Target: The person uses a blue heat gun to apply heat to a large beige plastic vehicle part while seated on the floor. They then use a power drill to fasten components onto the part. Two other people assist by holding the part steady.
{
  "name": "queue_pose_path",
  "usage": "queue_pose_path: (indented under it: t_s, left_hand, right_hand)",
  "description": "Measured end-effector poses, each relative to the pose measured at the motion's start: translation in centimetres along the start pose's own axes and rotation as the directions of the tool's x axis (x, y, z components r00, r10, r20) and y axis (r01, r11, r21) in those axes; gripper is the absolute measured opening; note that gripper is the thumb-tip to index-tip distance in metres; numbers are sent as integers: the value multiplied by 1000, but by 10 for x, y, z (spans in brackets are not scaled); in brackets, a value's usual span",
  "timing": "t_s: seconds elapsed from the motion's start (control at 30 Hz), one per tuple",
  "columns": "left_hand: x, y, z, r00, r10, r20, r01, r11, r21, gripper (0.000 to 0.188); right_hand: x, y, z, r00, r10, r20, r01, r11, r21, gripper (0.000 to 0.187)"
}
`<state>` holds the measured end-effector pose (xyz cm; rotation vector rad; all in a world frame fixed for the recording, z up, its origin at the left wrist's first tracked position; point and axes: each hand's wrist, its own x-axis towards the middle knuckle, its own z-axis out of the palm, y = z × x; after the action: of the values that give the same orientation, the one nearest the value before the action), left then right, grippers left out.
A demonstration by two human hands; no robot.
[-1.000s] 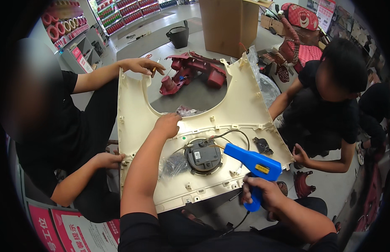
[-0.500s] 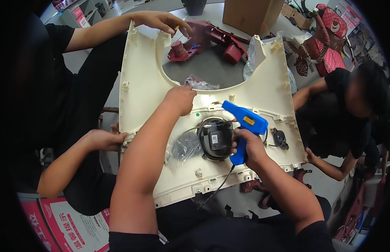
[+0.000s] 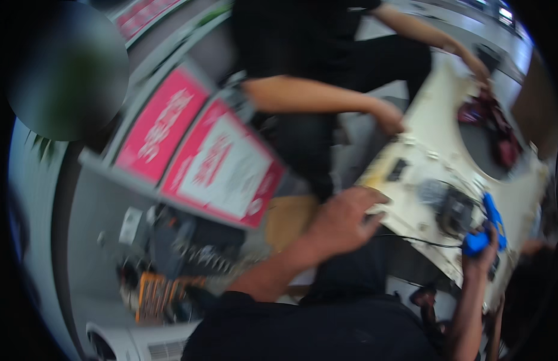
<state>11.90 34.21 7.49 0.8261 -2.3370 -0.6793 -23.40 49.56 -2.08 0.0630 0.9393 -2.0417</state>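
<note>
In the head view, a blue gun-shaped tool (image 3: 494, 218) is being clasped by the right hand (image 3: 484, 251) around its grip, over the right part of a cream panel (image 3: 406, 207), probably so that its snout can be aimed freely. The left hand (image 3: 348, 221) is being held by the panel's left corner, thumb and fingers parted and nothing visibly clasped; whether the panel is being touched cannot be told through the blur. The left edge is being met by a co-worker's hand (image 3: 388, 117), apparently for steadying.

A black round part (image 3: 456, 210) is being carried near the panel's near edge, with a clear bag (image 3: 431, 191) lying just beside it. The space between the two hands is being crossed by a black cable (image 3: 433, 243), which could snag. Through the far-side cutout, a dark red part (image 3: 502, 135) is being glimpsed; leftward, a pink-and-white sign (image 3: 221, 162) is being shown.
</note>
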Motion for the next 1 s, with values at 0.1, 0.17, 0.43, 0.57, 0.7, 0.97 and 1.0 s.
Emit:
queue_pose_path:
  t_s: [0.1, 0.17, 0.43, 0.57, 0.7, 0.97, 1.0]
  left_hand:
    - [-119, 26, -19, 976, -5, -219, -41, 978, -205, 21]
    - [-193, 31, -11, 993, -19, -113, -14, 959, -282, 22]
    - [-378, 39, 24, 727, -686, -23, 498, 550, -670, 12]
    - [-398, 44, 21, 763, -646, 17, 411, 465, -784, 13]
    - [-367, 41, -11, 885, -455, -97, 253, 646, -720, 21]
    - [-236, 55, -114, 930, 264, -256, -296, 950, -95, 34]
    - [-207, 58, -115, 945, 292, -150, -299, 954, -27, 31]
  right_hand:
    - [-23, 5, -26, 986, 68, 151, -74, 997, 38, 22]
    - [-55, 13, -10, 981, 108, 162, -104, 994, -32, 29]
    - [-96, -1, 36, 911, 226, 345, -103, 934, -341, 30]
    - [-154, 24, 96, 931, 202, 303, -85, 930, -358, 27]
    - [-131, -2, 83, 867, 137, 480, 37, 942, -335, 34]
    - [-323, 24, 92, 933, 38, 358, -12, 997, -75, 34]
    - [-333, 16, 74, 894, 30, 446, -3, 998, -61, 34]
